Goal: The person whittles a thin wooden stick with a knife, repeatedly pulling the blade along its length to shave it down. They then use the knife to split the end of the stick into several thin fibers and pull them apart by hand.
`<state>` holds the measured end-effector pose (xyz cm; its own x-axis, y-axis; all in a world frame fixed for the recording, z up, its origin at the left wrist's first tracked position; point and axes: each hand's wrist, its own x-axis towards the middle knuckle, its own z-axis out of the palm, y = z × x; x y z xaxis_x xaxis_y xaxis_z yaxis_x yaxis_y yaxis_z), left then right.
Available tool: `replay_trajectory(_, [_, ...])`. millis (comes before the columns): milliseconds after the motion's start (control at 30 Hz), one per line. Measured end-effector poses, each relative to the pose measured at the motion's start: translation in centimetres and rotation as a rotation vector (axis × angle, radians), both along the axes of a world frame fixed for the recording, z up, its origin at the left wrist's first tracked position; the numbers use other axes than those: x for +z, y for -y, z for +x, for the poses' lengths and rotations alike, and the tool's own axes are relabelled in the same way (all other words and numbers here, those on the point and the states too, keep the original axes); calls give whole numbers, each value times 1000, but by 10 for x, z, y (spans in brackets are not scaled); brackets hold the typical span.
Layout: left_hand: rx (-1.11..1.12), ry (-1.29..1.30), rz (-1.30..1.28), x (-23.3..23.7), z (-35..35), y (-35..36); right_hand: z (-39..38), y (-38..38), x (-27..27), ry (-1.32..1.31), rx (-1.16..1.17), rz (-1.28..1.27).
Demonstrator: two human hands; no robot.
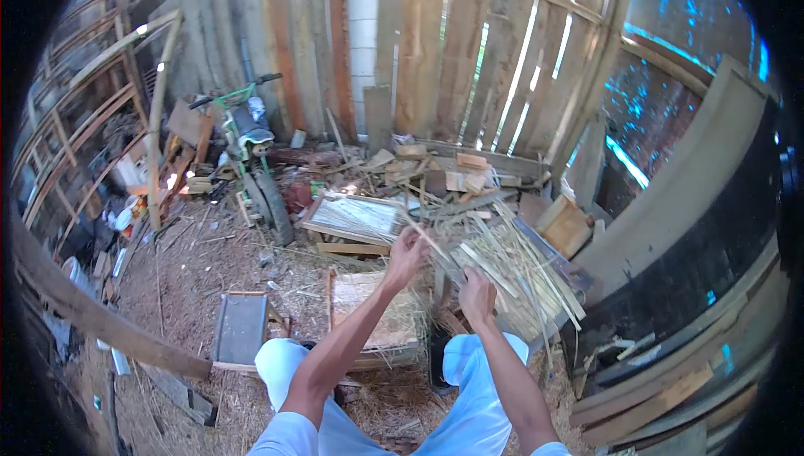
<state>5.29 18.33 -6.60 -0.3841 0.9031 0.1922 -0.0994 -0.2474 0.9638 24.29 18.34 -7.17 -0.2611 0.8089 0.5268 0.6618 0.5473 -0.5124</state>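
Near the middle of the view, my left hand point(408, 257) is closed round a thin pale strip point(425, 239) that slants down to the right. My right hand point(476, 295) is closed on the handle end of a flat grey blade point(450, 268), which points up and left towards the strip. The blade and strip lie close together; whether they touch I cannot tell. Right of my right hand is a pile of long pale strips point(536, 267). Below my left hand lies a wooden board point(368, 312) strewn with shavings.
A small green bike point(251, 142) stands at the back left. Wood scraps point(469, 180) are heaped along the plank wall. A framed panel point(356, 215) lies beyond my hands, and a dark-topped stool point(240, 328) is by my left knee. Boards point(670, 389) are stacked at the right.
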Motion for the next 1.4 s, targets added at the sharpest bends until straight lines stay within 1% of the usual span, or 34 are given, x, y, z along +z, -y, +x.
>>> replay_trajectory(33, [8,11,90,16,-13,12,-13,6,1,-56,18,24])
replay_trajectory(67, [11,-75,129,29,-28,26,-21,12,3,13,37,-55])
replay_trajectory(100, [46,-81,134,45,-38,42,-30,19,6,11,72,-48])
replay_trajectory(167, [78,-116,177,82,-55,75,-50,32,12,-22,193,-120])
replay_trajectory(200, [155,-145,163,93,-64,89,-57,43,17,-62,252,-114])
replay_trajectory(233, [184,-151,167,101,-71,102,-67,50,15,-63,282,-109])
replay_trajectory(300, [196,-221,229,114,-82,129,-85,64,9,-243,412,-54])
replay_trajectory(333, [247,-289,191,120,-87,143,-91,72,8,-226,432,-83])
replay_trajectory(367, [270,-290,194,127,-90,155,-98,79,7,-223,455,-80])
replay_trajectory(433, [287,-336,218,135,-97,174,-105,102,21,-201,508,-253])
replay_trajectory(500, [321,-338,216,134,-102,187,-113,111,16,-206,541,-242])
replay_trajectory(567, [297,-298,259,131,-107,194,-120,113,10,-238,566,-203])
replay_trajectory(700, [417,-367,165,116,-109,202,-112,116,-4,-116,598,-189])
replay_trajectory(767, [402,-330,167,103,-107,200,-104,116,-4,-204,649,-697])
replay_trajectory(800, [384,-309,162,96,-106,198,-97,120,8,-188,638,-699])
replay_trajectory(833, [377,-291,158,92,-103,198,-92,126,27,-181,585,-825])
replay_trajectory(867, [389,-361,142,92,-100,199,-89,128,39,-180,528,-950])
replay_trajectory(900, [400,-432,124,91,-98,200,-88,125,39,-173,510,-959])
replay_trajectory(933, [401,-490,114,87,-98,200,-87,122,37,-151,562,-871])
replay_trajectory(967, [390,-478,106,81,-98,196,-85,119,35,-130,615,-781])
replay_trajectory(1000, [377,-497,125,74,-98,192,-84,113,26,-212,628,-805])
replay_trajectory(1033, [364,-515,145,69,-98,189,-86,118,37,-206,614,-815])
replay_trajectory(1100, [356,-538,164,64,-96,186,-92,131,75,-454,595,-880])
replay_trajectory(1133, [358,-570,190,64,-94,186,-92,141,104,-477,567,-1025])
replay_trajectory(1167, [362,-550,190,65,-90,186,-91,135,103,-457,558,-1026])
replay_trajectory(1233, [344,-577,194,67,-86,189,-92,126,100,-254,578,-818])
replay_trajectory(1300, [323,-579,198,63,-85,189,-90,122,98,-238,570,-828])
replay_trajectory(1367, [301,-587,200,60,-84,190,-88,119,93,-195,627,-636])
replay_trajectory(1400, [305,-607,217,63,-84,192,-89,122,98,-190,624,-641])
